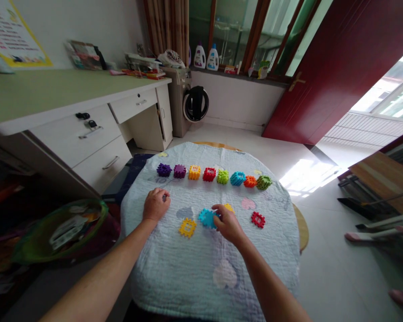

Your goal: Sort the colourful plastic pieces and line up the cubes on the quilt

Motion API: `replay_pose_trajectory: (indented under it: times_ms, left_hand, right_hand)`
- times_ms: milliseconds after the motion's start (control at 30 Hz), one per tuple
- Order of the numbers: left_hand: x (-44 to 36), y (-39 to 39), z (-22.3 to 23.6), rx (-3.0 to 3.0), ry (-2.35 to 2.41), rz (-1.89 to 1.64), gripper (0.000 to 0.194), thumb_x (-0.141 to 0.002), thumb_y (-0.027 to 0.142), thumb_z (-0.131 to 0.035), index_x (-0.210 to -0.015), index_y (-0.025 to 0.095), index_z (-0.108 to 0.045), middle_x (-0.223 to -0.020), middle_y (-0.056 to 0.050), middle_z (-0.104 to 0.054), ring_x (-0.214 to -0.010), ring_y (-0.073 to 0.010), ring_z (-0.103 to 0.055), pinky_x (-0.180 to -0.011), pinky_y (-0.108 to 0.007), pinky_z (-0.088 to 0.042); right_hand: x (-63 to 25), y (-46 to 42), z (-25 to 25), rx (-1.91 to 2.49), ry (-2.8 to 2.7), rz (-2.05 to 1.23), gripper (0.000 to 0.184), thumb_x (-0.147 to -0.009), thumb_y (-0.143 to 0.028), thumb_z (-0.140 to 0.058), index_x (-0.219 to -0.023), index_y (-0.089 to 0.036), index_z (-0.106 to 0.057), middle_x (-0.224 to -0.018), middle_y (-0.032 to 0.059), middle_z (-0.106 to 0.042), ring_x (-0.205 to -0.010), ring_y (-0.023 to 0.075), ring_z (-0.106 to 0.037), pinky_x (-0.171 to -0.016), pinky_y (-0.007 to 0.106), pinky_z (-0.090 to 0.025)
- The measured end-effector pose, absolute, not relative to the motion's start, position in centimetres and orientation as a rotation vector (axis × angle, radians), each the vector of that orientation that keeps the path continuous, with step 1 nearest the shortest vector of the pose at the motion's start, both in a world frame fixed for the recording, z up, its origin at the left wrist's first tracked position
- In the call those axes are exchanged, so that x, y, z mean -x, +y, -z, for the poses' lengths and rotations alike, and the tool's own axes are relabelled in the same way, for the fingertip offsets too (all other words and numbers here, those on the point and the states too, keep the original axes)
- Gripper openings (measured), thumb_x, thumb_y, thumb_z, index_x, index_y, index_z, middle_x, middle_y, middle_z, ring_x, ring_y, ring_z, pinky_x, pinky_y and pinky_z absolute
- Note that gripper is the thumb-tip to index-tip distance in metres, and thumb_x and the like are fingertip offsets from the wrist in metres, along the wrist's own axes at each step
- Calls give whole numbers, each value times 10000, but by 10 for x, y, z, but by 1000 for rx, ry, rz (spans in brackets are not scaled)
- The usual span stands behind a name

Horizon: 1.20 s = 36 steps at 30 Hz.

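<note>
My right hand (229,223) is at the right edge of a light-blue toothed building tile (207,218), thumb and fingers closed on it; part of the tile is hidden. Just behind that hand, a yellow tile (229,207) is partly covered. Left of the blue piece lies a flat yellow tile (187,228) with an open centre. A red tile (258,219) lies farther right. My left hand (156,205) rests on the cloth with its fingers curled in, and nothing shows in it. Beyond both hands runs a row of several assembled cubes, including a red cube (209,174) and a purple one (179,171).
A pale patterned cloth (221,273) covers the round table. To the left stand a green-rimmed basket (58,255) and a white-drawered desk (97,134). At the back are a washing machine (179,100) with its door open and a red door (315,71).
</note>
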<state>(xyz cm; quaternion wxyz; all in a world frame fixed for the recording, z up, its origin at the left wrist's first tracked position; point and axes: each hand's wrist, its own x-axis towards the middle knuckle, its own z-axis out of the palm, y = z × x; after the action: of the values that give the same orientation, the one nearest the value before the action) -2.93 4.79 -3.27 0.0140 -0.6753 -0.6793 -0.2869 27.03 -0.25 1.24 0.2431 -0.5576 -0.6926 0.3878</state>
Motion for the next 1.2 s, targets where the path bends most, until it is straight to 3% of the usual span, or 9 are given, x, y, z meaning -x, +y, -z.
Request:
replay_pose_trajectory:
  times_ms: [100,233,300,433,567,833,1000,1200]
  left_hand:
    - [29,48,33,2099,-2112,896,139,-740,203,-512,-772,193,-646,-881,-82,-640,-877,-254,-561,-859,-382,-459]
    - [30,48,33,2100,-2110,901,129,-741,202,-515,-766,200,-641,-872,-74,-639,-867,-247,-560,-855,-374,-457]
    - [30,48,33,2104,-2105,901,128,-741,204,-514,-764,200,-640,-870,-74,-637,-866,-246,-560,-854,-373,-457]
    - [30,48,33,2107,-2102,901,133,-743,206,-511,-768,197,-642,-871,-75,-635,-868,-247,-559,-856,-374,-455]
    - [29,48,32,2099,-2114,898,134,-740,207,-514,-770,195,-645,-875,-77,-639,-866,-249,-558,-853,-372,-455]
    - [29,48,31,2094,-2116,904,121,-737,203,-519,-760,199,-638,-870,-76,-636,-869,-249,-556,-851,-369,-454]
    - [29,48,31,2108,-2111,912,120,-743,197,-512,-759,199,-632,-867,-76,-635,-874,-246,-559,-861,-368,-454]
    - [30,48,33,2105,-2113,930,125,-744,203,-508,-764,200,-632,-870,-79,-638,-874,-251,-560,-863,-380,-458]
  right_hand:
    - [-274,-3,-9,1598,-1916,-1054,442,-800,-125,-475,-1235,-206,-477,-975,26,-626,-656,121,-588,-693,289,-500]
    - [-276,-17,-20,1694,-2128,-655,464,-760,-124,-547,-1219,-188,-532,-1179,114,-567,-1063,228,-556,-944,353,-435]
    - [-276,-24,-28,1682,-2240,-575,452,-759,-179,-588,-1210,-188,-557,-1233,121,-543,-1136,261,-500,-980,367,-406]
    - [-276,-27,-34,1581,-2465,-640,490,-726,-176,-619,-1214,-178,-571,-1245,103,-553,-1124,250,-484,-979,348,-386]
    - [-277,-22,-35,1565,-2515,-654,414,-726,-191,-637,-1139,-188,-610,-1137,86,-589,-1060,224,-505,-918,317,-390]
    - [-248,-2,-43,1771,-2403,-436,391,-781,-507,-651,-998,-181,-659,-997,96,-623,-985,238,-547,-888,328,-391]
    - [-227,-1,-31,1934,-2403,-369,387,-780,-484,-630,-987,-158,-661,-1040,119,-617,-950,252,-574,-796,330,-424]
    - [-223,-4,-28,1990,-2348,-327,408,-764,-482,-637,-1000,-150,-651,-1037,134,-615,-982,274,-551,-836,358,-418]
